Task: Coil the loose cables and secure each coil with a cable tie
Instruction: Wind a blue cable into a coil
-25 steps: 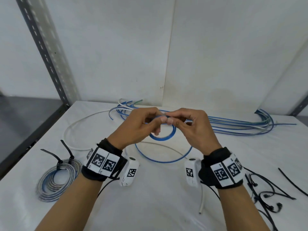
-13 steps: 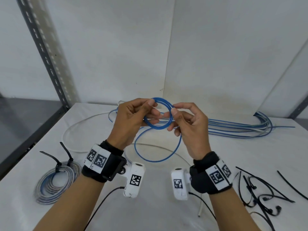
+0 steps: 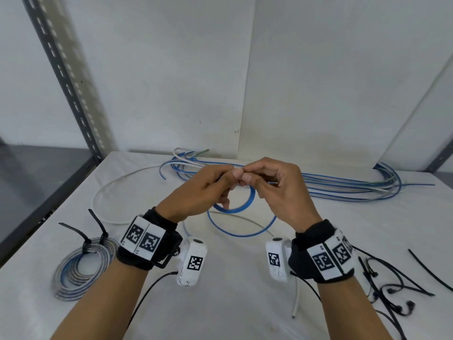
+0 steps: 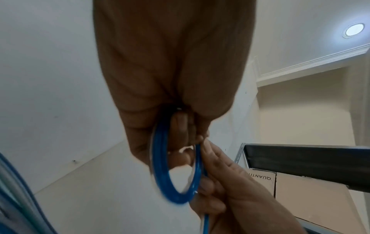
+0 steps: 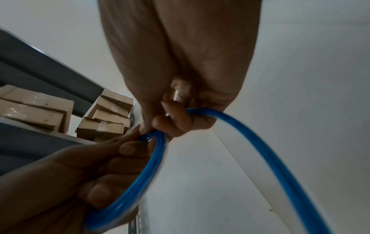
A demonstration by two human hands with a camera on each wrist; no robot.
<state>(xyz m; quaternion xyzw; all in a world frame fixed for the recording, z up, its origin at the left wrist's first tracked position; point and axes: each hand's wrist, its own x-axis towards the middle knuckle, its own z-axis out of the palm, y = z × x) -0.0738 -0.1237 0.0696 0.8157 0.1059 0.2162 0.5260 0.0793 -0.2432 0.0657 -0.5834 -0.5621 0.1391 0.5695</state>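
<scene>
While my left hand (image 3: pixel 201 190) pinches the small blue coil (image 3: pixel 241 206) above the worktop (image 3: pixel 232 303), my right hand (image 3: pixel 279 190) grips the cable's loose tail (image 3: pixel 242 231), mid-winding; next I judge another turn must be laid on. Half a second ago the coil stood higher, upright between my fingertips.

From my left wrist view, one cardboard box (image 4: pixel 260 182) on the shelf carries upside-down print reading "QUANTI", the rest cut off. The black-and-white square markers (image 3: pixel 143 239) on my wristbands hold no readable words.
</scene>
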